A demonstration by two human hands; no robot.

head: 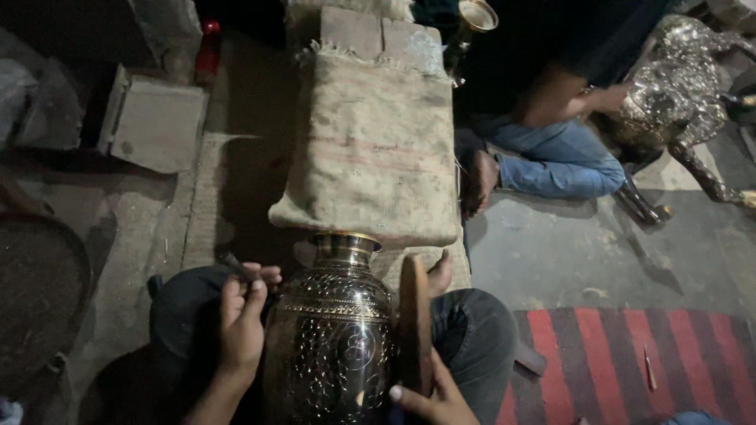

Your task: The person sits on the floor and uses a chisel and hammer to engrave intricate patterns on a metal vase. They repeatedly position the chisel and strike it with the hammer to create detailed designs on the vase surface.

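Head view, vase: I see a tall dark brass vase [331, 330] with engraved floral patterns standing upright between my knees at the near centre, its gold-rimmed mouth touching the near edge of a burlap-covered block [374, 149].
Head view, left hand: my left hand [242, 315] lies against the vase's left shoulder, fingers closed together around a thin dark metal punch [235, 264] that points up and to the left.
Head view, right hand: my right hand [431, 397] is clamped on a flat brown wooden mallet [415, 319], held upright just beside the vase's right side; whether wood touches metal I cannot tell.
Head view, surroundings: a red and black striped mat [630, 354] lies on the floor at the near right.
Head view, other person: far right, a person in blue jeans [563, 161] sits on the floor with a hand [610, 98] on a shiny embossed metal animal figure [677, 86].
Head view, far left: a flat grey stone slab [153, 122] lies well apart from the vase.
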